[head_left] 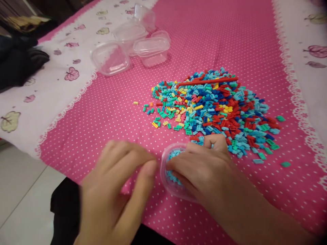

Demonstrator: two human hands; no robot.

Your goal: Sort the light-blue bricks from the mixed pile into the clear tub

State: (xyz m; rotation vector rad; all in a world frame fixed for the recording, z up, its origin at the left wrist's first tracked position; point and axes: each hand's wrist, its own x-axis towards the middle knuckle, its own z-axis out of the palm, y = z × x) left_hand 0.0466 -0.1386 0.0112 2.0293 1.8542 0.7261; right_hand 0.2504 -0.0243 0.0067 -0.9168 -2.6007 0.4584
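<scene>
My left hand (114, 187) is just left of a small clear plastic container (165, 177), apart from it. Its thumb and fingertips are pressed together; anything between them is hidden. My right hand (212, 173) reaches over the container with fingers curled down inside the rim, and whatever they pinch cannot be made out. Light-blue building bricks (173, 175) lie in the container. Just beyond my right hand spreads a large pile of tiny building bricks (212, 109) in blue, red, green and yellow. A long thin red stick (208, 81) rests on top of the pile.
Several clear plastic containers (111, 69) and lids stand at the back left on the pink dotted tablecloth (107, 115). Loose bricks (157, 124) are scattered left of the pile. Dark cloth (17, 61) is at the far left, and the near table edge runs beneath my hands.
</scene>
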